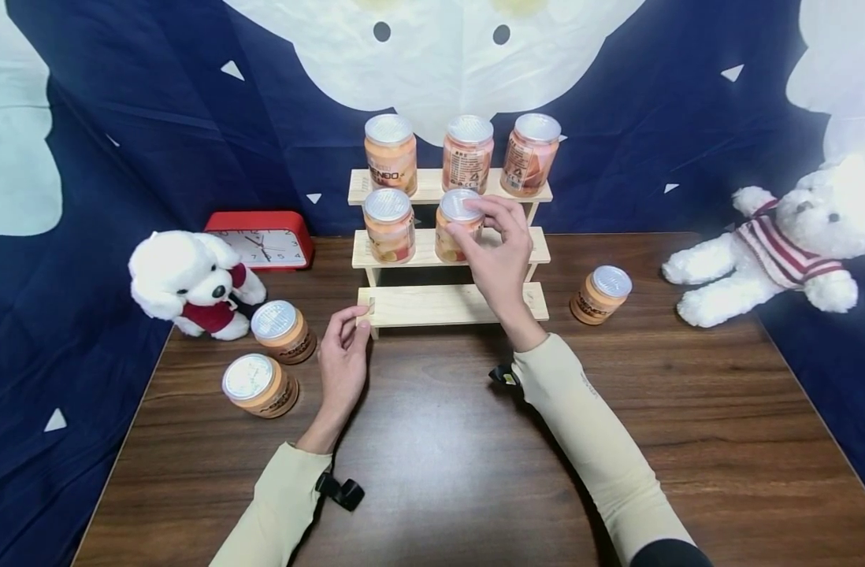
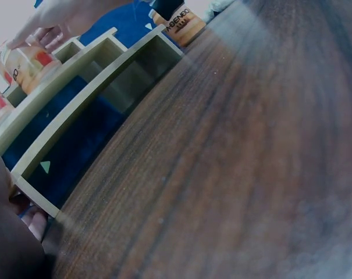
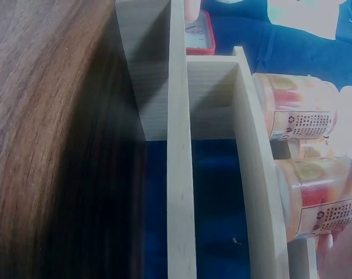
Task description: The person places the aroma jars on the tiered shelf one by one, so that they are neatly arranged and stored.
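Note:
A three-tier wooden stand (image 1: 436,307) stands at the back of the table. My right hand (image 1: 502,264) grips a lidded jar (image 1: 447,246) on the middle tier, thumb and fingers around its upper part. In the right wrist view that jar (image 3: 315,195) shows its label, close over the tier. Beside it on the same tier is another jar (image 1: 390,232). Three jars line the top tier, one of them a peach-coloured jar (image 1: 391,161) at left. My left hand (image 1: 343,362) pinches the left end of the bottom tier, which bears no jar.
Two orange jars, a nearer jar (image 1: 262,386) and a farther jar (image 1: 285,335), stand left of the stand. Another jar (image 1: 599,295) is to its right. A white plush dog (image 1: 191,276), a red clock (image 1: 262,236) and a plush bear (image 1: 773,244) flank the stand.

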A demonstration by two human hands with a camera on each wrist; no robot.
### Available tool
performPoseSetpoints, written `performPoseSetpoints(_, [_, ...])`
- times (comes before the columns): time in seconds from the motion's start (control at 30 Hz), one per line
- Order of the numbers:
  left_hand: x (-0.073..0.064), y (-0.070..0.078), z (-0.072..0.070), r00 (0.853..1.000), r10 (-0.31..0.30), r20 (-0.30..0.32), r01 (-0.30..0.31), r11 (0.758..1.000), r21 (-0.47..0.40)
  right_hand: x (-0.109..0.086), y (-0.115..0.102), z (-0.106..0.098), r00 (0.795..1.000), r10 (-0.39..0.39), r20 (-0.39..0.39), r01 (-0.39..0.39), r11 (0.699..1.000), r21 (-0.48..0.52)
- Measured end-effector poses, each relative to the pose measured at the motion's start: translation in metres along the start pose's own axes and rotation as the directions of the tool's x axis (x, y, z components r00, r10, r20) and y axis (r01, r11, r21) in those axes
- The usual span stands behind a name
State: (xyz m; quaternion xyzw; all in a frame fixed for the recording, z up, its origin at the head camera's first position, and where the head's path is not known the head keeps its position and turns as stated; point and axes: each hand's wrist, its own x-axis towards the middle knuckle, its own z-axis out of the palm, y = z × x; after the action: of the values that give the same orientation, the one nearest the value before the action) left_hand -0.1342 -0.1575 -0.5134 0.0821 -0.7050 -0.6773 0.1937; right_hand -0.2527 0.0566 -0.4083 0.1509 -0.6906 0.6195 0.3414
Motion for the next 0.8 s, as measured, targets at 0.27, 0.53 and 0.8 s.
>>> performPoseSetpoints(0.27, [0.001,0.000,0.001,1.000,0.002,0.000,-0.002,1.000,-0.020,0.001,0.001,-0.001,1.000,0.020,0.021,-0.019,1.000,-0.002])
performPoseSetpoints(0.53, [0.000,-0.001,0.000,1.000,0.002,-0.002,-0.002,1.000,0.006,0.002,0.000,-0.006,0.998,0.007,0.070,-0.004,0.999,-0.037])
performPoseSetpoints(0.8, [-0.001,0.001,0.000,1.000,-0.004,-0.002,0.004,1.000,0.010,0.002,-0.003,-0.011,0.999,-0.015,0.048,0.017,0.999,-0.043])
